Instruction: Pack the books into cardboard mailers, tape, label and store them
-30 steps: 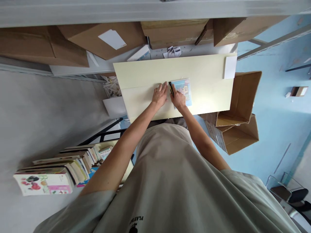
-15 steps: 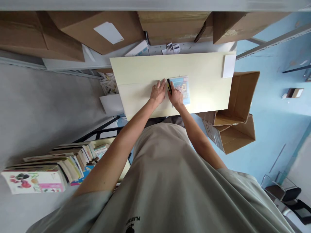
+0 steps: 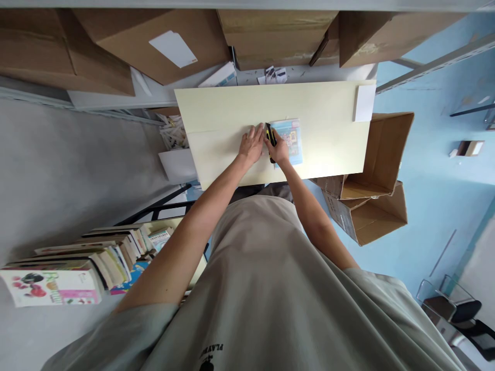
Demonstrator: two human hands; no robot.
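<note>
A black-and-yellow utility knife [image 3: 270, 138] is in my right hand [image 3: 280, 151], its fingers closed on the handle. That hand rests over the left edge of a light-blue illustrated book or booklet [image 3: 294, 138], hiding part of it. My left hand [image 3: 252, 146] lies on the pale yellow board [image 3: 328, 129] just left of the knife. Its fingers are stretched out and partly spread, with the fingertips close to the knife. Whether anything lies under the left fingers cannot be seen.
A small white pad [image 3: 364, 104] lies at the board's right end. Open cardboard boxes [image 3: 381, 214] stand to the right. More cartons [image 3: 282, 44] line the shelf behind the board. A white bin [image 3: 178, 166] and stacked books [image 3: 58, 288] are on the left.
My right hand has turned and shifted slightly, so more of the knife's handle shows alongside the fingers. The left hand stays almost where it was, as does the booklet.
</note>
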